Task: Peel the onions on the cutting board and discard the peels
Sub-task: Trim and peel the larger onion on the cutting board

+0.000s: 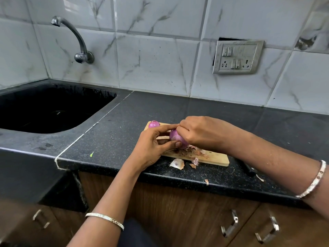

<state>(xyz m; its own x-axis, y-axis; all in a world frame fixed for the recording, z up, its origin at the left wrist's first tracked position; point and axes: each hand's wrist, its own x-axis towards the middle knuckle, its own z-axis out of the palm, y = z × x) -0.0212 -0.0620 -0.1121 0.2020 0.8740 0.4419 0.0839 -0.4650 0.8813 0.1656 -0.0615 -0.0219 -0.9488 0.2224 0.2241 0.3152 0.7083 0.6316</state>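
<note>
Mid-task, I judged: left hand [153, 145] cupped the onion [176, 138] just above the wooden cutting board [217, 158], fingers curled round it; right hand [199, 132] fingers clamped on its top, likely pinching skin. Flesh glossy purple, mostly bare. Second onion [154, 124] sat on the board's far corner, smooth too. Dry papery peels [194, 151] littered the board and speckled black counter [124, 132], none discarded

Glossy purple onion [176, 138] held over wooden cutting board [217, 158]; second onion [154, 124] at its far-left corner; peels [193, 151] along near edge.
</note>
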